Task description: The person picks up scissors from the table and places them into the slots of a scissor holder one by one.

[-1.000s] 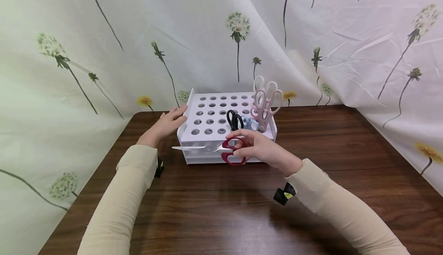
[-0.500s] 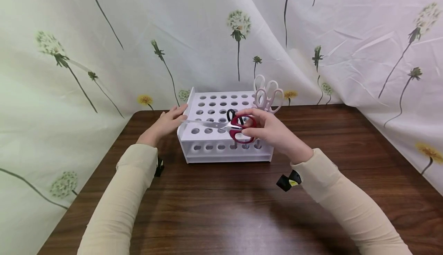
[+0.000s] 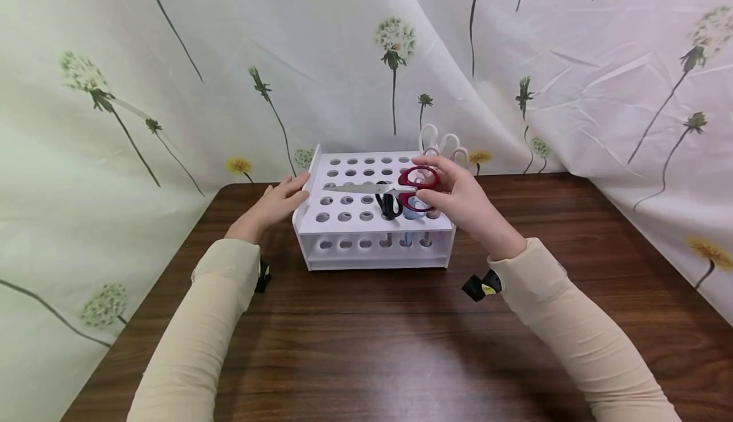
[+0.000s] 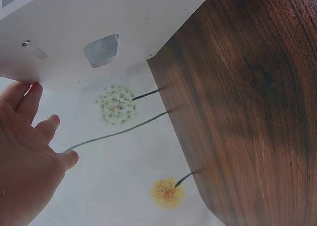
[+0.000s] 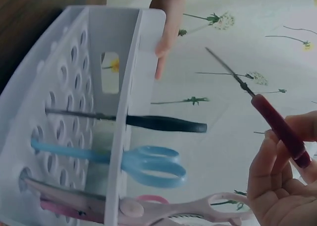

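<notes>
My right hand [image 3: 464, 202] pinches a pair of red-handled scissors [image 3: 395, 188] by the handle loops, held above the right part of a white rack [image 3: 375, 263] with rows of round holes. The blades point left. In the right wrist view the red handle [image 5: 277, 122] lies between thumb and fingers, apart from the rack. My left hand [image 3: 272, 209] touches the rack's left side panel with its fingertips, fingers extended. Black scissors [image 5: 166, 124], light blue scissors [image 5: 131, 160] and pale pink scissors [image 5: 131, 207] stand along the rack's front row, blades down through the holes.
More handles rise at the rack's back right, white scissors [image 3: 422, 139] among them, partly behind my right hand. The rack stands on a dark wooden table [image 3: 355, 345]. Behind it hangs a white cloth [image 3: 343, 59] printed with dandelions.
My right hand has lifted the red-handled scissors up, back and to the right, from before the rack's front to over its top. My left hand has stayed at the side panel.
</notes>
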Tool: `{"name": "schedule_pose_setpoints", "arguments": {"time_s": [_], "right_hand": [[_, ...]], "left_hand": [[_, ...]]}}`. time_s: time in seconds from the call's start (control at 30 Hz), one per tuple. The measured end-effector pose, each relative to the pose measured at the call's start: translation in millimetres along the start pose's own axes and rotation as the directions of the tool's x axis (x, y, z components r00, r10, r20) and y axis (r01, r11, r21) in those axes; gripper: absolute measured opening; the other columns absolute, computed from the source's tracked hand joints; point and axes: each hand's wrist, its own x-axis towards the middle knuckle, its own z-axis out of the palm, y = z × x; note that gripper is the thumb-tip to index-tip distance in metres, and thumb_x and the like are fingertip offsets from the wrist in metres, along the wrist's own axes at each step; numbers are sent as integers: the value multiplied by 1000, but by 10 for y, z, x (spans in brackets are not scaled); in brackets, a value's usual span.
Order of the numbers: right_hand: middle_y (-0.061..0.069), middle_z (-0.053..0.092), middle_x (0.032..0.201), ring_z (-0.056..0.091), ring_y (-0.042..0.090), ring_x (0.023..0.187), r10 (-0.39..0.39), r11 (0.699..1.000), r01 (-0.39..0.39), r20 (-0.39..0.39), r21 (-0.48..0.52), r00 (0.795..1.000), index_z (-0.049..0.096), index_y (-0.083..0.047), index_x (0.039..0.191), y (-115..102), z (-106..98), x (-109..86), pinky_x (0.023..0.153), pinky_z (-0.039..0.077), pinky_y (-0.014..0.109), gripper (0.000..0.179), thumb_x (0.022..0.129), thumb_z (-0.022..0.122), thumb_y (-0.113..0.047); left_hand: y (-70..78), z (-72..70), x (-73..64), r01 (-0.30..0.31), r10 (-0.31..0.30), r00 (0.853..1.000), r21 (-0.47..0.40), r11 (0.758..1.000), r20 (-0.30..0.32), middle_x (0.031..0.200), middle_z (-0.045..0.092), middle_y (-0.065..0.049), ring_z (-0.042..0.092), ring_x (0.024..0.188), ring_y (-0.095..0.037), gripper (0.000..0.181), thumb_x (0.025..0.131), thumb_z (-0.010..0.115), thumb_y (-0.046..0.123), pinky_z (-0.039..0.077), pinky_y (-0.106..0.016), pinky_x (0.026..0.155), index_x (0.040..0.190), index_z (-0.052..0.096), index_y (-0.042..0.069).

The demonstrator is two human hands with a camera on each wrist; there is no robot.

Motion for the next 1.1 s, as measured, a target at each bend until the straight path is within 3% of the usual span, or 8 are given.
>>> {"name": "schedule_pose_setpoints", "arguments": {"time_s": [0.2,0.53,0.83,1.1], "right_hand": [[16,59,102,55,23,84,-17,999,15,-49,-47,999,46,-9,132,-35,-30,23,73,49,25,50,85,61,-1],[14,59,98,54,24,85,-19,994,8,-90,-114,996,47,-10,131,-74,-81,39,72,52,31,47,86,61,-3],[14,60,97,55,23,85,-38,997,27,-146,-75,989,50,-8,127,-55,-121,74,70,53,36,44,85,60,-1],[15,57,90,57,29,77,-31,999,32,-187,1,982,49,-6,126,-37,-151,121,59,53,34,44,84,61,1]], "left_hand": [[10,14,-17,52,-52,999,-11,999,3,152,-3,-11,-17,133,-39,59,97,36,46,-6,-57,103,148,13,30],[23,14,-22,31,-31,999,0,1000,-5,153,2,-10,-13,136,-33,59,97,36,45,-8,-53,104,149,13,29],[28,21,-22,26,-26,1000,-7,1000,-3,152,-1,-11,-15,134,-36,59,97,36,44,-8,-53,104,149,13,27],[24,23,-10,20,-20,1000,3,1000,-5,152,0,-12,-15,134,-37,59,97,36,44,-8,-54,104,149,13,26]]}}
